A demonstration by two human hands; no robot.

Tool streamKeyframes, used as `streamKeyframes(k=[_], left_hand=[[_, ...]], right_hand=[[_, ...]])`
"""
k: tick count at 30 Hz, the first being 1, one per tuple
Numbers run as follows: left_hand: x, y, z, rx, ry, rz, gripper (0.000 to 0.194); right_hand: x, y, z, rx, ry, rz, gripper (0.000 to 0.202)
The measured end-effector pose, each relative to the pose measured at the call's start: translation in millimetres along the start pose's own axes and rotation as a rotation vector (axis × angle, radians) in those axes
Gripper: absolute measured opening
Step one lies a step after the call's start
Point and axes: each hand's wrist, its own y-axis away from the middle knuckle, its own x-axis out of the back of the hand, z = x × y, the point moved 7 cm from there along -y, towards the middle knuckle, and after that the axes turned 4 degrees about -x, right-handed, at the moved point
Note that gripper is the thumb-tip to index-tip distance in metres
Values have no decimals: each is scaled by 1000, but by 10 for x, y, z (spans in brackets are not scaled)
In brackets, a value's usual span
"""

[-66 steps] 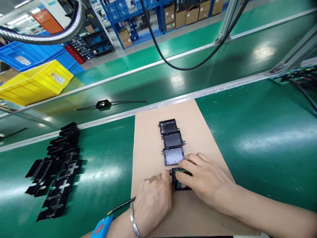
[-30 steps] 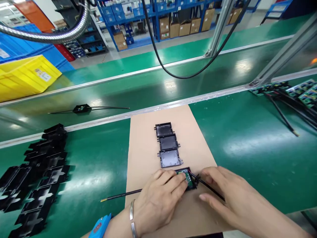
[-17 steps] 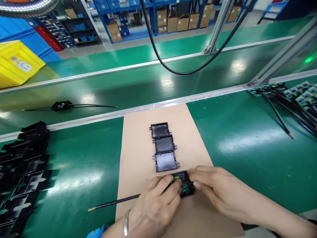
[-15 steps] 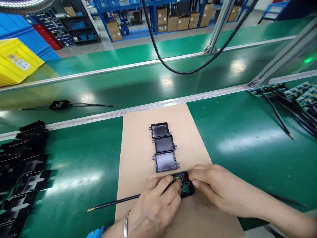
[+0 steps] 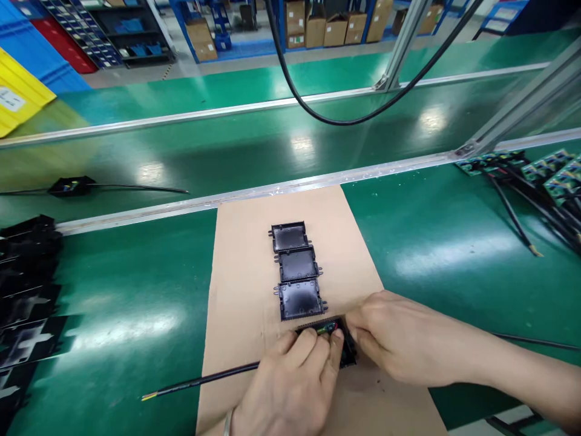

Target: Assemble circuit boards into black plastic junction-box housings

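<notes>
A black plastic case (image 5: 348, 357) with a green circuit board (image 5: 327, 327) inside lies on the cardboard sheet, in front of three open case halves. My left hand (image 5: 295, 378) is closed over the case, its fingertips pressing down on the board and hiding much of it. A black cable (image 5: 213, 376) with bare coloured wire ends comes out from under this hand to the left. At the case's right end, my right hand (image 5: 385, 333) is closed in a pinch around a second black cable (image 5: 535, 341). That cable reappears beyond my right forearm; the pinched part is hidden.
Three black case halves (image 5: 299, 298) lie in a column on the cardboard (image 5: 245, 260). More black cases (image 5: 27, 284) are stacked at left. Circuit boards with cables (image 5: 540, 175) lie at right. A wired case (image 5: 71, 186) sits beyond the metal rail (image 5: 254, 197); a black cable loop (image 5: 345, 121) hangs overhead.
My left fingers have shifted right and now cover more of the board. My right hand has curled tighter at the case's end. The cable at right shows farther out and higher.
</notes>
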Motion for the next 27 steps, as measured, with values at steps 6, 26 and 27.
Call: streamKeyframes(k=[6, 26, 27], left_hand=[[10, -7, 119, -17, -184, 29, 45], [-36, 67, 103, -98, -249, 32, 46], [-29, 65, 98, -99, -240, 45, 45]], right_hand=[[-43, -22, -27, -13, 92, -39, 10], [-168, 302, -79, 415, 292, 534, 21], [-166, 298, -88, 435, 306, 537, 19]])
